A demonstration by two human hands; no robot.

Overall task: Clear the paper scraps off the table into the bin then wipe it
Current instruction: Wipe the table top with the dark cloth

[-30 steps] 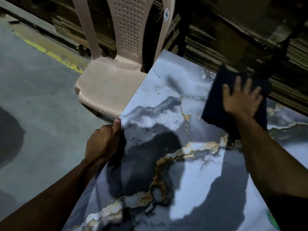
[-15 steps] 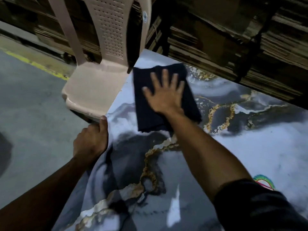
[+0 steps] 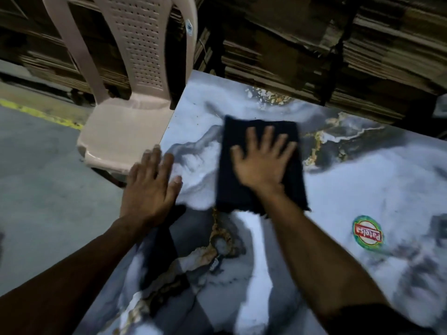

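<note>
Marbled grey, white and gold laminate covers the counter (image 3: 362, 180) under us, glossy and streaked with our own shadows. Nearest to us our two bare forearms reach forward over it. Our left hand (image 3: 151, 187) lies flat at the counter's left edge, fingers straight and a little apart, gripping nothing; whether the palm fully touches the surface we cannot tell through the blur. Just to its right, near the middle of the counter, our right hand (image 3: 262, 160) presses down on the dark navy cloth (image 3: 242, 192), fingers spread wide across its top, the folded cloth lying flat with its frayed near edge toward us. To the right of that arm a round green and red sticker (image 3: 367, 232) sits on the surface. Beyond the left edge a beige plastic chair (image 3: 125, 131) stands on the grey floor (image 3: 43, 177), with a yellow line (image 3: 36, 114) behind it. Farthest back, stacked flat cardboard (image 3: 314, 44) fills the dark wall.
</note>
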